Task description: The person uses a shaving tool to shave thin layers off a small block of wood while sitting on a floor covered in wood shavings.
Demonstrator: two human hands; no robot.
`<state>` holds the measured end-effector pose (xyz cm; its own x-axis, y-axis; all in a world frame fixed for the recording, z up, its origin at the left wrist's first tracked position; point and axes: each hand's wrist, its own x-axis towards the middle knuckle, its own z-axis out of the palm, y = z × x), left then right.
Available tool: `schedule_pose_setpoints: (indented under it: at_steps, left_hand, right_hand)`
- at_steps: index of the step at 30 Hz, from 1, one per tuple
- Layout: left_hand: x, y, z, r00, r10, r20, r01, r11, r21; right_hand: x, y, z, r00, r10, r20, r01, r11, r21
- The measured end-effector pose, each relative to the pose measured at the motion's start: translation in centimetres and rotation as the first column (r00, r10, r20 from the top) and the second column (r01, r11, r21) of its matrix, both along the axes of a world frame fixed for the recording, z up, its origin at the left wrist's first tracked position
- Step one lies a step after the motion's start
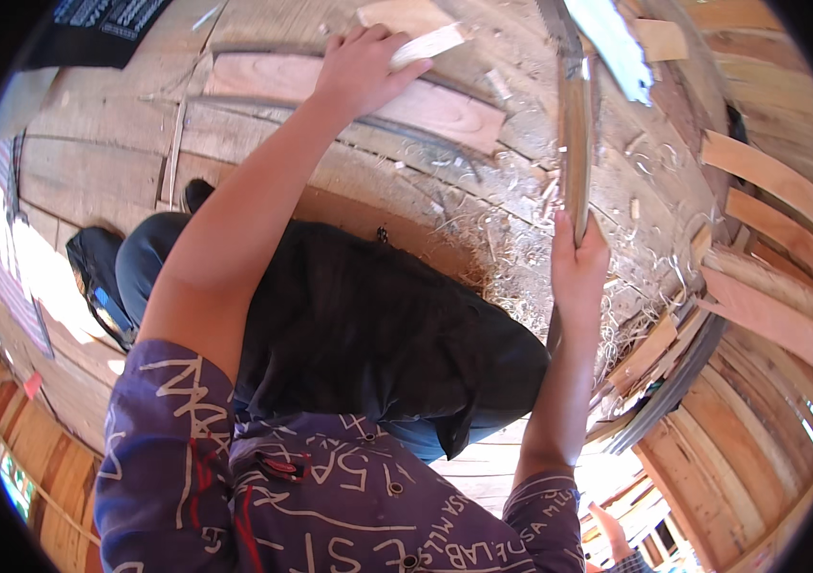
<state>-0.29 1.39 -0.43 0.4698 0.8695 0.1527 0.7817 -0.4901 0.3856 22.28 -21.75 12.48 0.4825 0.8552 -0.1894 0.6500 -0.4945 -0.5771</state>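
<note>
1. Your left hand (361, 69) is stretched out ahead of you, its fingers closed around a small pale piece of wood (428, 44), which sticks out to the right of your fist.
2. That piece lies against a flat reddish board (445, 113) on the wooden floor (91, 153), and your hand rests on the same board.
3. Your right hand (577, 267) is wrapped around the lower end of a long thin strip of wood (575, 153); the strip runs straight up and away from you, and its far end reaches the upper part of the view.
4. A heap of pale wood shavings (512, 258) lies on the floor just left of your right hand and spreads out under the strip.
5. To the right of the strip, several curved wooden slats (760, 172) lie side by side, well apart from either hand.
6. Your knee, in dark trousers (378, 334), sits between your two arms, and a purple sleeve with white markings (196, 449) covers your upper left arm.
</note>
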Motion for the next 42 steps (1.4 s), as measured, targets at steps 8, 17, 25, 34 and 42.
schedule_pose_setpoints:
  at_steps: [8,17,25,34,42]
  left_hand:
    - [-2.3,-2.7,11.5,0.906,-0.110,0.409,0.088,0.993,0.074]
    - [-11.7,-9.8,15.2,0.910,-0.047,0.411,0.095,0.991,-0.096]
    - [-10.9,-10.9,14.2,0.970,-0.016,0.241,0.075,0.969,-0.237]
    - [-11.0,-11.0,12.8,0.963,-0.050,0.265,0.149,0.918,-0.368]
    - [-10.5,-10.0,10.8,0.959,-0.066,0.274,0.155,0.937,-0.315]
  right_hand:
    - [-2.5,-5.5,0.8,0.961,-0.184,0.204,0.142,0.968,0.205]
    - [-2.3,-4.5,-1.7,0.946,-0.215,0.241,0.187,0.973,0.136]
    - [-3.4,-5.6,-2.4,0.940,-0.134,0.313,0.120,0.991,0.066]
    - [-4.4,-5.8,-2.0,0.957,-0.074,0.282,0.039,0.991,0.129]
    - [-4.4,-5.1,-2.3,0.965,-0.089,0.246,0.049,0.986,0.162]
